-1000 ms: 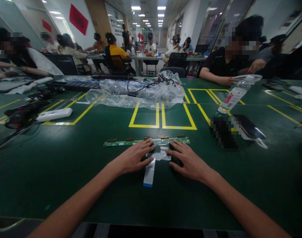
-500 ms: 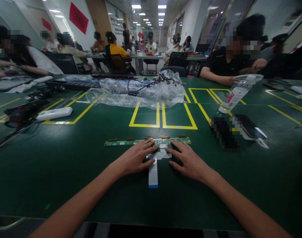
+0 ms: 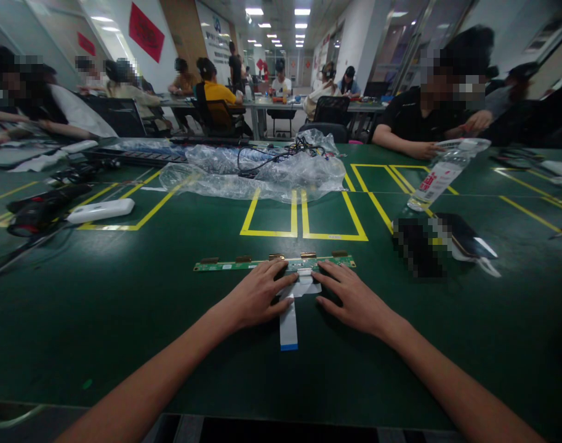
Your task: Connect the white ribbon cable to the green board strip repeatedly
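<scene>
A long, narrow green circuit board (image 3: pixel 234 266) lies flat on the green table in front of me. From the connector near its middle a white ribbon cable (image 3: pixel 289 323) runs toward me, folded sideways once and ending in a blue tip. My left hand (image 3: pixel 260 292) rests with fingers apart, the upper ones over the board's lower edge and the thumb on the cable. On the other side my right hand (image 3: pixel 349 292) is spread, its fingertips at the board and beside the connector. Parts of the board are hidden under both hands.
Clear plastic wrap (image 3: pixel 262 178) with black cables lies beyond yellow tape outlines. A water bottle (image 3: pixel 440 178) stands tilted-looking at right, near a dark phone-like device (image 3: pixel 465 234). At left are a black-and-red tool (image 3: pixel 40 209) and a white device (image 3: pixel 100 211). A co-worker (image 3: pixel 419 117) sits across.
The ribbon cable's blue end has swung slightly to the right. My left thumb and index finger have shifted slightly right with it; the circuit board stays in place.
</scene>
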